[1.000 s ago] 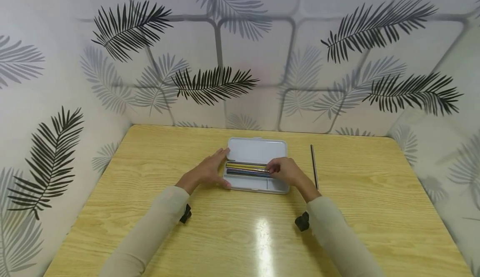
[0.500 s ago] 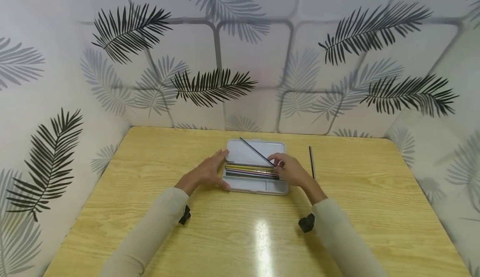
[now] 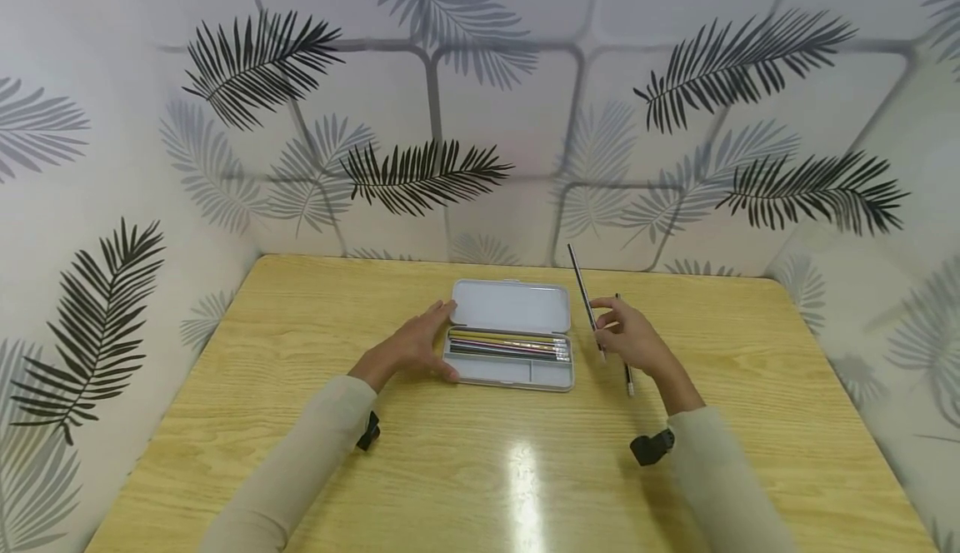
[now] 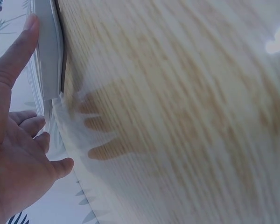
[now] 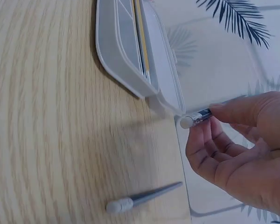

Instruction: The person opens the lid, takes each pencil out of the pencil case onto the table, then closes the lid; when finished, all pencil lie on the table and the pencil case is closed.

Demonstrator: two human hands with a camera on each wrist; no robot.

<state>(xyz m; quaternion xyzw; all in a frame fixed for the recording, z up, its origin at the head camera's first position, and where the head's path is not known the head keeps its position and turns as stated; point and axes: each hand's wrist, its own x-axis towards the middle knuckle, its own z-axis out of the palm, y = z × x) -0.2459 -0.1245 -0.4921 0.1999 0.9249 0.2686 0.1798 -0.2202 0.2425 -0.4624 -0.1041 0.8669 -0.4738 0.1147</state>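
A white pencil case (image 3: 491, 369) lies with its lid (image 3: 510, 306) folded back. Several pencils (image 3: 495, 346) with eraser ends lie in its upper compartment. My left hand (image 3: 414, 341) rests at the case's left end, thumb by the front corner and fingertips near the lid. In the left wrist view its thumb lies against the case wall (image 4: 50, 56). Right of the case, my right hand (image 3: 634, 338) pinches a dark pencil (image 3: 581, 283) above the table, its eraser end (image 5: 186, 122) pointing toward me. Beneath that hand a second dark pencil (image 5: 151, 195) lies on the table, partly hidden in the head view.
The wood-grain table (image 3: 420, 470) meets a leaf-patterned wall (image 3: 510, 203) at its far edge. A smaller compartment (image 3: 551, 375) sits at the case's front right. Black wrist cameras are strapped under both sleeves (image 3: 727, 470).
My right hand has drawn a dark pencil out of the case and carried it right, beside the pencil on the table. My left hand has stayed at the case.
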